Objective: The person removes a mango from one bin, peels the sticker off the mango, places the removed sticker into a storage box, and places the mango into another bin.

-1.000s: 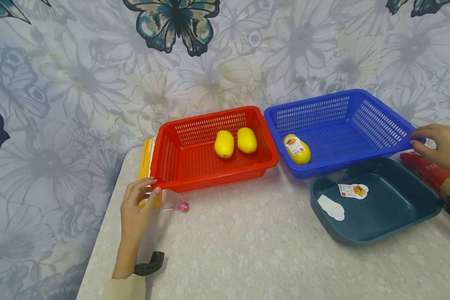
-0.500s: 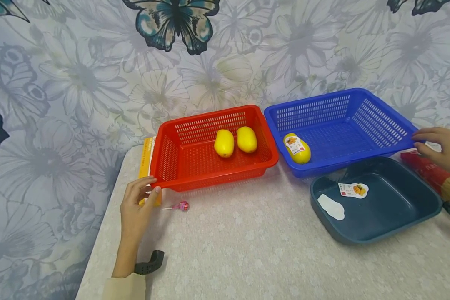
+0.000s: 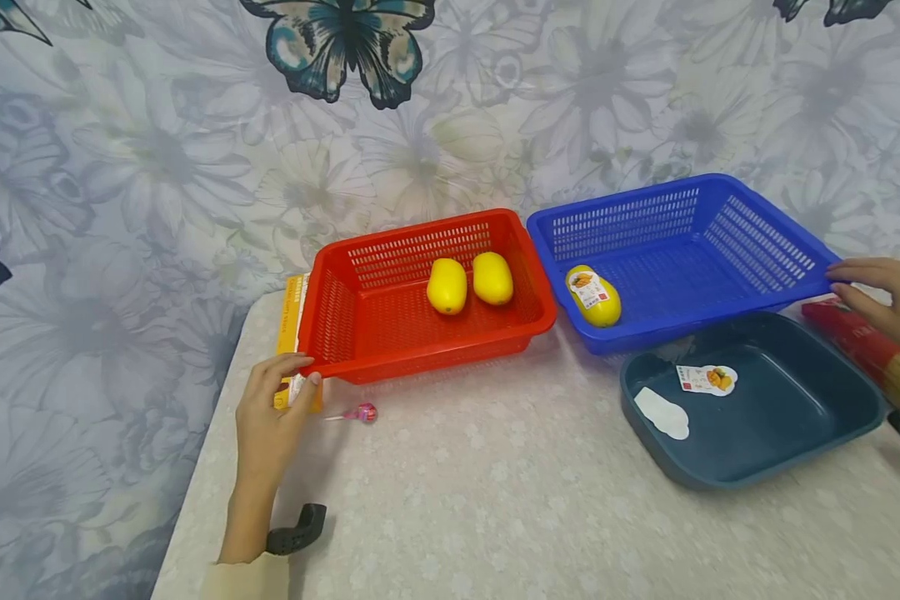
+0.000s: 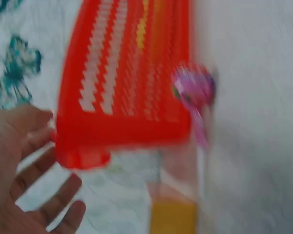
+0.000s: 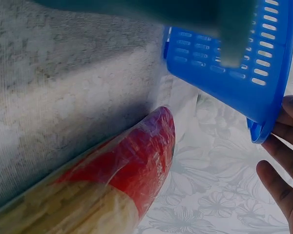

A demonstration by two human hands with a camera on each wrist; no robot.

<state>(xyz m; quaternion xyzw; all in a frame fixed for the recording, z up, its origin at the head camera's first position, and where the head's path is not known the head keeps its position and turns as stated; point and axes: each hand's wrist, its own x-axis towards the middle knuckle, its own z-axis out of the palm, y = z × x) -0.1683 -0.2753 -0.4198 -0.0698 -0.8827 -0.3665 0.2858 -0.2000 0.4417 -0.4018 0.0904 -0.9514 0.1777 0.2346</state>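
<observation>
Head: two baskets (image 3: 435,357), three mangoes (image 3: 447,287)

Baskets (image 3: 427,365) (image 3: 690,320), two (red left, blue right). Yellow fruits (image 3: 447,287) (image 3: 492,278) (image 3: 606,312), three. Basin (image 3: 780,437), one; cut-out papers (image 3: 662,413) (image 3: 707,380) in it, two. Lollipop (image 3: 366,412), one. Packet (image 5: 136,156), one. Hands (image 3: 270,417) (image 3: 896,302), two.

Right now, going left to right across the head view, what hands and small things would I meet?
Left hand, lollipop, left fruit then right fruit in the red basket, labelled fruit in the blue basket, white sticker then picture sticker in the dark tray, right hand.
</observation>
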